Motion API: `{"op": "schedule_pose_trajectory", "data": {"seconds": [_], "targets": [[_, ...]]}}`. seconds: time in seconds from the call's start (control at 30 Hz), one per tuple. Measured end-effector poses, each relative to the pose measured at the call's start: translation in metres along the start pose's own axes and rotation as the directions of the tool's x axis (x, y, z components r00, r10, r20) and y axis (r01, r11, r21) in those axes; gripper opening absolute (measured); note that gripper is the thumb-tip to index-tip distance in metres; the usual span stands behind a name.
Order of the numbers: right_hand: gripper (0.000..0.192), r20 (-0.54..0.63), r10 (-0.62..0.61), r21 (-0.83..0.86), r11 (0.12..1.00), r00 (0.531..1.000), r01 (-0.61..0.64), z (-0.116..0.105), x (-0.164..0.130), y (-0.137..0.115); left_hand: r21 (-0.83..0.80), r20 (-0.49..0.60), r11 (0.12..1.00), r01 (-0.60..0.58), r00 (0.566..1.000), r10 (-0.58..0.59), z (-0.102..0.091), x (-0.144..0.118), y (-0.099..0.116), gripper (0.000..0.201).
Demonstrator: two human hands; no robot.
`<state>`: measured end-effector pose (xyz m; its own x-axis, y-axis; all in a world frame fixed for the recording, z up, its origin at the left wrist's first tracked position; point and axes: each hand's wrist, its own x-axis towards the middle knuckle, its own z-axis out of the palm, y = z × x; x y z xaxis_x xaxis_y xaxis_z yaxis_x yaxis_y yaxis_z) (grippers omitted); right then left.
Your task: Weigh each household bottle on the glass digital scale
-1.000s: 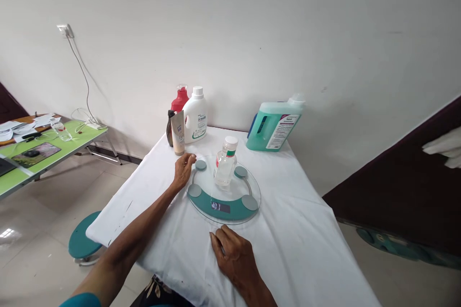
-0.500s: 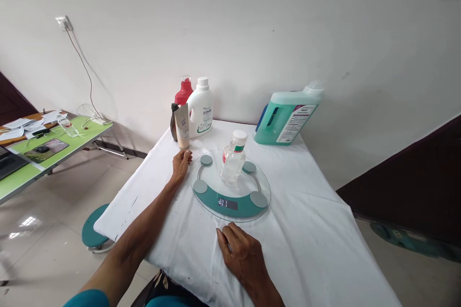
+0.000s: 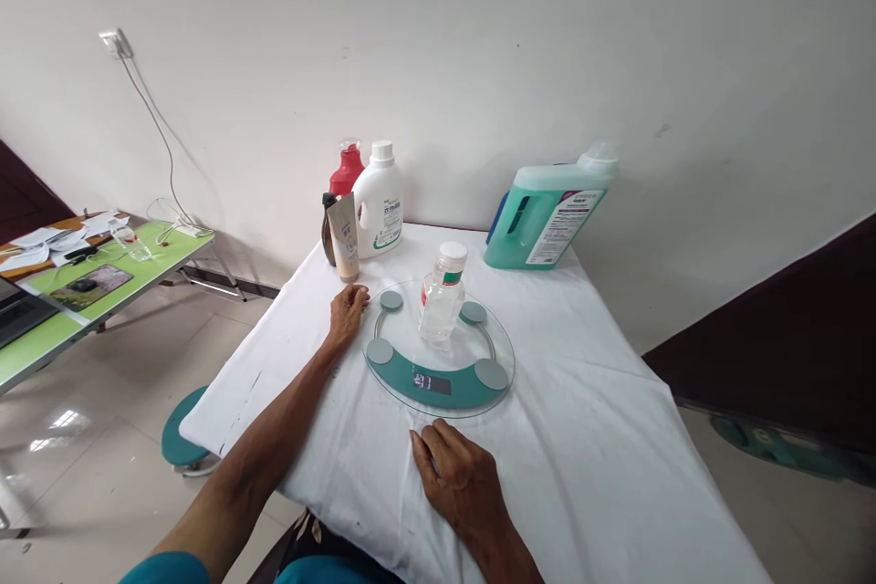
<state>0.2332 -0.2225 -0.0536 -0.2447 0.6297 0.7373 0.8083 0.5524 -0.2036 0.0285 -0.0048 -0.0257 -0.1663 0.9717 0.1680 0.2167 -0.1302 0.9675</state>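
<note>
A round glass scale [image 3: 438, 379] with a teal band and small display lies on the white cloth of the table [image 3: 581, 438]. A clear bottle [image 3: 442, 299] with a white cap stands upright on the glass. My left hand [image 3: 348, 314] rests palm down on the cloth at the scale's left rim, holding nothing. My right hand [image 3: 457, 477] lies flat on the cloth just in front of the scale, fingers slightly apart, empty. A beige tube [image 3: 344, 238] stands just beyond my left hand.
At the back by the wall stand a white detergent bottle [image 3: 379, 203], a red bottle [image 3: 346, 171], a dark bottle [image 3: 327, 231] and a large green jug [image 3: 546, 217]. A green table [image 3: 102, 287] with papers is to the left, a teal stool [image 3: 179, 433] beside the white table.
My left hand shifted slightly along the scale's left rim. The view moved a little; the bottle, scale and right hand stay where they were.
</note>
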Motion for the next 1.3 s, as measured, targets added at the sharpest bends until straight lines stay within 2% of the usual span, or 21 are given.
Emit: {"op": "schedule_pose_trajectory", "data": {"seconds": [0.43, 1.3], "targets": [[0.038, 0.002, -0.004, 0.008, 1.0, 1.0, 0.004, 0.0011, -0.0005, -0.0001, 0.061, 0.037, 0.998, -0.021, 0.999, 0.019, 0.0006, -0.0012, -0.0014, 0.034], [0.04, 0.015, 0.004, -0.002, 1.0, 1.0, -0.004, -0.0012, 0.0014, -0.001, 0.021, 0.065, 0.999, -0.024, 0.998, 0.023, 0.0018, -0.003, -0.0002, 0.036]]}}
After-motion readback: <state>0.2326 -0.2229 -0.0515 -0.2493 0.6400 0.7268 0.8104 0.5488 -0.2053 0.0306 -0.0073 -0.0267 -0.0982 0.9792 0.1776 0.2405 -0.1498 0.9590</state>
